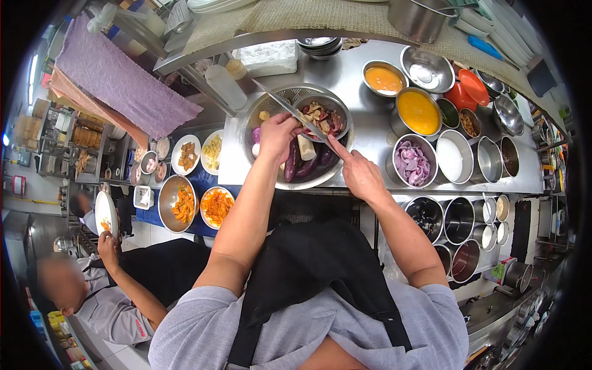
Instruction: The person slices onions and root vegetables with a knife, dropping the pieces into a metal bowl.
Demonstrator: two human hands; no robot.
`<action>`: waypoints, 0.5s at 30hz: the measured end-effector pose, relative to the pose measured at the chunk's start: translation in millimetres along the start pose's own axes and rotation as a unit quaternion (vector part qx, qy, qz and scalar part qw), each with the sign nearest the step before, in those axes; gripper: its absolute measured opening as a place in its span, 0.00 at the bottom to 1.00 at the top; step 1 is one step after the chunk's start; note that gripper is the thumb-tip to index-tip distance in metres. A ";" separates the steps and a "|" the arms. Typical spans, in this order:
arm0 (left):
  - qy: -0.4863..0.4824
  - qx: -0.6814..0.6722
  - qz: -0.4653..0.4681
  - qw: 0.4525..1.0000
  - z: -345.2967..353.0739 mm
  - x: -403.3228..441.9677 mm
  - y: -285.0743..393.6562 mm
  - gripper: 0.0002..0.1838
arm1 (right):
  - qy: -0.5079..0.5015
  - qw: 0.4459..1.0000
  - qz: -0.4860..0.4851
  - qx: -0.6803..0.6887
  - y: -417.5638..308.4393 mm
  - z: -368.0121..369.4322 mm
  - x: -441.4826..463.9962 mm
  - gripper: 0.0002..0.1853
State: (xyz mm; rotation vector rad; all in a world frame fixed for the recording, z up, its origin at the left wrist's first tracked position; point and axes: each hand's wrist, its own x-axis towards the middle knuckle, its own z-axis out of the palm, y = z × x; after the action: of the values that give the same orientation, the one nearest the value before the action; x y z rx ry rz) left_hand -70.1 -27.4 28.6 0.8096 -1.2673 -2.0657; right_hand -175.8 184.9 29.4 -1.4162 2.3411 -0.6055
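My right hand (364, 176) grips a long knife, its index finger stretched toward the blade. The knife blade (274, 95) slants up and left over a big perforated metal colander (251, 117). My left hand (280, 135) is pinched closed beside the blade; what its fingertips hold is hidden. Under the knife, a smaller metal bowl (341, 108) of reddish-brown cut pieces rests in the colander. Dark purple eggplants (292, 165), a pale peeled piece of vegetable (306, 148) and a red onion (256, 134) lie around it, partly covered by my hands.
Right of the colander stand pots of sliced red onion (414, 163), yellow liquid (418, 112) and white contents (454, 157). To the left are a bowl of orange pieces (183, 205) and several plates. A co-worker (123, 277) holds a white plate (106, 213). A shelf edge (265, 38) overhangs.
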 end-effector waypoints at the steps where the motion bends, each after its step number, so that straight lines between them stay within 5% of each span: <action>1: -0.004 0.012 -0.015 1.000 0.8 -3.5 -2.9 0.13 | -0.007 1.000 0.003 0.025 2.0 1.9 4.1 0.41; 15: -0.012 0.124 -0.012 0.992 -13.4 10.1 -1.5 0.13 | -0.017 1.000 -0.003 -0.003 4.8 -3.6 -7.0 0.40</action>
State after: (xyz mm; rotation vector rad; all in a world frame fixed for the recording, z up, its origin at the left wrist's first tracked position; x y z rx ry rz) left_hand -66.8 -41.8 20.4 0.9151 -1.5561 -1.9653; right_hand -178.0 193.8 30.5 -1.4254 2.3138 -0.5725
